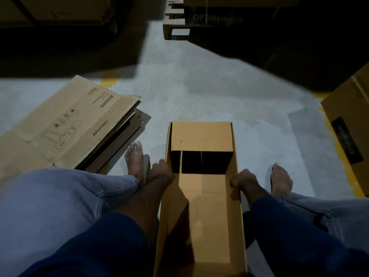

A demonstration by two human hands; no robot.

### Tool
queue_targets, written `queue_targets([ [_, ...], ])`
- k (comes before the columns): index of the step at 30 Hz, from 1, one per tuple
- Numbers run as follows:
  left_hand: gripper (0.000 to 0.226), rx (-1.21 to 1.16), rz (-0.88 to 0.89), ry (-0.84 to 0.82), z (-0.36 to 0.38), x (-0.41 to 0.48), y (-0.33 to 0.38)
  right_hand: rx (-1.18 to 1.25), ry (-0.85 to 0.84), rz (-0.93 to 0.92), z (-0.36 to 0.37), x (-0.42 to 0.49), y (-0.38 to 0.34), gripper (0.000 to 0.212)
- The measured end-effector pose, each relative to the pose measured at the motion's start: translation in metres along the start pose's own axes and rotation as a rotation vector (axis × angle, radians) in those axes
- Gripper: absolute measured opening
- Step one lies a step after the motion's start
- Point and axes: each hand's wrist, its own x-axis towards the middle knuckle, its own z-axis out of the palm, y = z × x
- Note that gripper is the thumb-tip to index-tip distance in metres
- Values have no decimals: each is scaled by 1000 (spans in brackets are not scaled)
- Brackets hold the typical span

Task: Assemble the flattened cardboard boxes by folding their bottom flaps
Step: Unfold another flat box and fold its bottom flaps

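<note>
Cardboard box [209, 216] points lengthwise straight ahead, open side up.

Noted: open box [201, 134] plain tan-brown, unprinted inside; flattened boxes [65, 124] same tan, bearing dark line drawings and "AGARO" lettering; floor [199, 92] mottled pale grey with yellow painted line [108, 81]; sleeves [111, 246] dark blue; trousers [50, 196] pale blue-grey; side carton [347, 100] tan, black label.

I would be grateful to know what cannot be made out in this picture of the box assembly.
Head view only.
- Open box: near end cut off by the bottom edge; shadow hides its far inside.
- Flattened boxes: left part cut off by the left edge; small print unreadable.
- Background cartons: too dark for detail.
</note>
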Motion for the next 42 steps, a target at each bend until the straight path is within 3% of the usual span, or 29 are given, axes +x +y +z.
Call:
queue_targets([
  [2, 47, 43, 106, 143, -2, 21, -3, -25, 249, -145, -5, -4, -18, 48],
  [4, 50, 89, 218, 255, -21, 15, 9, -5, 375, -327, -5, -3, -40, 44],
  [8, 60, 222, 423, 401, -26, 27, 31, 42, 208, -509, 3, -9, -84, 10],
  [14, 85, 486, 550, 433, -17, 57, 32, -116, -6, -658, 48, -4, -91, 14],
  [17, 90, 509, 569, 381, -9, 72, 24, -185, 3, -685, 60, 8, -89, 34],
  [20, 75, 430, 639, 474, -7, 76, 22, -243, 115, -732, 66, 11, -88, 48],
  [22, 68, 334, 651, 563, -7, 75, 25, -279, 296, -793, 72, 9, -82, 55],
  [26, 80, 197, 734, 701, -7, 70, 32, -235, 658, -900, 60, 16, -95, 67],
  [29, 83, 159, 718, 761, -23, 68, 48, -306, 644, -923, 26, 30, -129, 86],
  [32, 83, 203, 694, 704, -43, 79, 64, -459, 556, -899, -3, 52, -156, 97],
  [34, 76, 272, 681, 617, -50, 92, 74, -557, 492, -870, -19, 72, -170, 89],
  [37, 70, 324, 668, 472, -53, 110, 82, -667, 361, -842, -32, 98, -180, 57],
  [42, 41, 275, 659, 424, -44, 140, 87, -489, 350, -903, -41, 122, -169, 22],
])
